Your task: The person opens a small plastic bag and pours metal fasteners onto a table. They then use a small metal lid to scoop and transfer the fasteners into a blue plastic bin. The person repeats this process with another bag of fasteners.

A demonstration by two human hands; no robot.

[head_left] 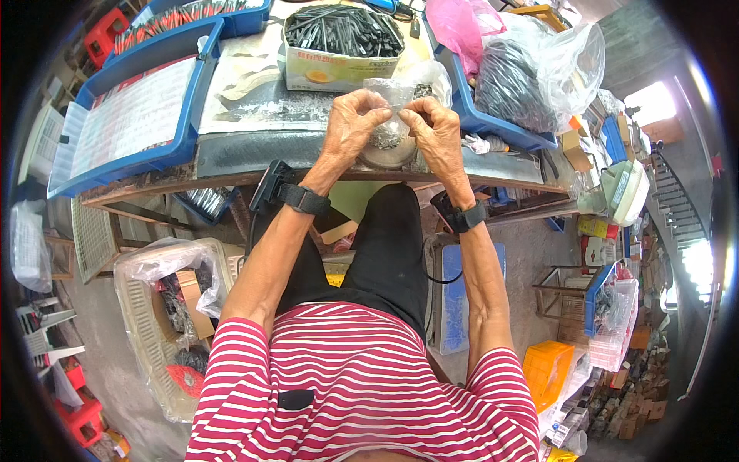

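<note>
Between my hands is a small clear plastic bag (396, 100), pinched by its edges. My left hand (354, 127) is closed, with thumb and forefinger together at the bag's left side. On the bag's other side my right hand (433, 127) makes the same kind of pinch. Small greyish pieces (391, 138) show just below the fingers; whether they lie inside the bag or behind it I cannot tell. Beneath the hands a round, shallow dish (387, 160) sits at the table's front edge. Another clear bag (436, 77) with small dark pieces lies behind my right hand.
A carton (332, 71) full of thin black parts stands behind my hands. To the left is a blue tray (202, 100) with printed sheets. A blue bin (493, 127) holding bagged dark parts flanks the right. A lined plastic basket (146, 339) stands on the floor at left.
</note>
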